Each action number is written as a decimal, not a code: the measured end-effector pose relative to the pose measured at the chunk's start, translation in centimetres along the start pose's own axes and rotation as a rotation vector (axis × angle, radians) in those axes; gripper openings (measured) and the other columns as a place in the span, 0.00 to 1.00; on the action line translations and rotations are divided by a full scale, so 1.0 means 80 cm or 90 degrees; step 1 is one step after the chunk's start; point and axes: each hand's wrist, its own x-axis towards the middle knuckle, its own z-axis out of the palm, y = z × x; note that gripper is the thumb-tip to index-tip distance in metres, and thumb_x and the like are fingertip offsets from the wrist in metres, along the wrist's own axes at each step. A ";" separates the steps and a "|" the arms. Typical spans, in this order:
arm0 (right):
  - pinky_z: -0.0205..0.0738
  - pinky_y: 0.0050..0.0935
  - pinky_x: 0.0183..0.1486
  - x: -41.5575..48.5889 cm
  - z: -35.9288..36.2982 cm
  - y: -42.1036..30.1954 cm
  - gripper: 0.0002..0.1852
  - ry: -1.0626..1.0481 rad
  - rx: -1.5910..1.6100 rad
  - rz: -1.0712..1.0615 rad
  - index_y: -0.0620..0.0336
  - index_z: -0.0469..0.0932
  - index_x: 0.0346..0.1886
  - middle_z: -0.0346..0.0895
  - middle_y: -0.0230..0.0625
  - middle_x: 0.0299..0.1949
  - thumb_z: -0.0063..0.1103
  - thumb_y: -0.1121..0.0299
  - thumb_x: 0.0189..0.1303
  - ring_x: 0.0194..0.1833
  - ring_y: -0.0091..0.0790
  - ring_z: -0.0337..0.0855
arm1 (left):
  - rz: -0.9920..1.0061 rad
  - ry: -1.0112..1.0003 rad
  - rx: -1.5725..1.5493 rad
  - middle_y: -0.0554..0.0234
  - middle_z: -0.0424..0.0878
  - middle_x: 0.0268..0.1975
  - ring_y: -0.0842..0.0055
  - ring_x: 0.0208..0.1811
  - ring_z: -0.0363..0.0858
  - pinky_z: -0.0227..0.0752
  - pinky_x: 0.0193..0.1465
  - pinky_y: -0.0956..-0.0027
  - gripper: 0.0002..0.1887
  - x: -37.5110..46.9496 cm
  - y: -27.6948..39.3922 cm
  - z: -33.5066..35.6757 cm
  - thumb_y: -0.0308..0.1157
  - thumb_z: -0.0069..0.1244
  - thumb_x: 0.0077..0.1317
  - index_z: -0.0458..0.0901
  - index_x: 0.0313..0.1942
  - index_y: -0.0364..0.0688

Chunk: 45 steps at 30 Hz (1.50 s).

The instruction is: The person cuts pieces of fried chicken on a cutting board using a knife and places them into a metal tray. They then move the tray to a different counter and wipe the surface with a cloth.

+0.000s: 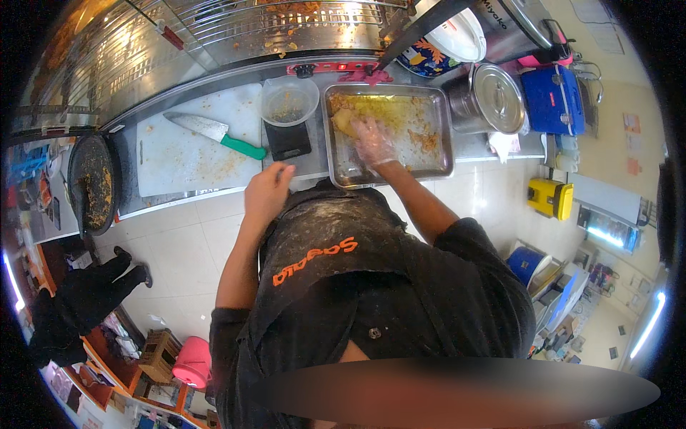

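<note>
In a shallow steel tray (442, 163), my right hand (373, 143), in a clear plastic glove, has its fingers curled onto a pale yellowish piece of food (343, 122). Yellow oil and brown crumbs (423, 140) lie in the tray around it. My left hand (270, 187) is bare, its fingers drawn together with nothing visible in them, just in front of the counter edge. Near it are the green handle of a kitchen knife (201, 127), which rests on a white cutting board (171, 166), and a black kitchen scale (297, 145) with a clear plastic bowl (289, 102) of crumbs on it.
A lidded steel pot (496, 99) and a blue cool box (554, 102) stand right of the tray. Behind the counter is a lit food warmer (321, 27) with wire racks. A dark pan (94, 185) with crumbs sits at left. Another person (80, 300) stands lower left.
</note>
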 end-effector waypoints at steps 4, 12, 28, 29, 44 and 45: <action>0.64 0.57 0.62 -0.033 0.022 0.038 0.30 0.089 -0.121 -0.087 0.43 0.68 0.70 0.71 0.44 0.65 0.60 0.57 0.63 0.64 0.52 0.72 | -0.055 0.112 -0.054 0.54 0.79 0.21 0.61 0.23 0.79 0.68 0.29 0.59 0.17 -0.029 -0.042 -0.015 0.46 0.49 0.74 0.84 0.41 0.40; 0.63 0.56 0.66 -0.064 0.017 0.054 0.35 0.021 -0.112 -0.016 0.43 0.65 0.72 0.73 0.45 0.64 0.63 0.56 0.61 0.64 0.48 0.73 | -0.043 0.150 -0.076 0.57 0.75 0.18 0.67 0.19 0.74 0.65 0.27 0.61 0.17 -0.039 -0.072 -0.026 0.45 0.48 0.75 0.84 0.42 0.39; 0.79 0.38 0.52 -0.079 -0.071 0.202 0.18 0.054 0.266 0.223 0.57 0.84 0.51 0.86 0.45 0.44 0.59 0.56 0.66 0.48 0.45 0.86 | 0.007 0.207 -0.110 0.68 0.66 0.18 0.83 0.22 0.61 0.57 0.26 0.70 0.15 -0.052 -0.112 -0.062 0.41 0.50 0.76 0.83 0.42 0.37; 0.79 0.38 0.51 -0.086 -0.106 0.190 0.17 0.057 0.279 0.257 0.56 0.85 0.50 0.86 0.44 0.43 0.59 0.56 0.65 0.48 0.46 0.86 | 0.005 0.206 -0.118 0.68 0.65 0.18 0.83 0.22 0.61 0.56 0.26 0.70 0.15 -0.053 -0.114 -0.061 0.41 0.50 0.76 0.83 0.42 0.37; 0.79 0.45 0.55 -0.022 -0.043 0.048 0.28 -0.108 -0.173 0.249 0.53 0.84 0.55 0.83 0.45 0.55 0.63 0.45 0.57 0.57 0.43 0.83 | -0.006 0.196 -0.112 0.64 0.68 0.16 0.80 0.19 0.63 0.56 0.24 0.67 0.16 -0.044 -0.096 -0.037 0.42 0.49 0.76 0.83 0.42 0.37; 0.79 0.45 0.54 -0.017 -0.036 0.047 0.29 -0.101 -0.189 0.258 0.54 0.83 0.56 0.82 0.45 0.56 0.63 0.45 0.58 0.58 0.44 0.83 | -0.010 0.197 -0.101 0.64 0.68 0.16 0.80 0.19 0.63 0.57 0.24 0.67 0.16 -0.045 -0.095 -0.038 0.42 0.49 0.76 0.83 0.43 0.37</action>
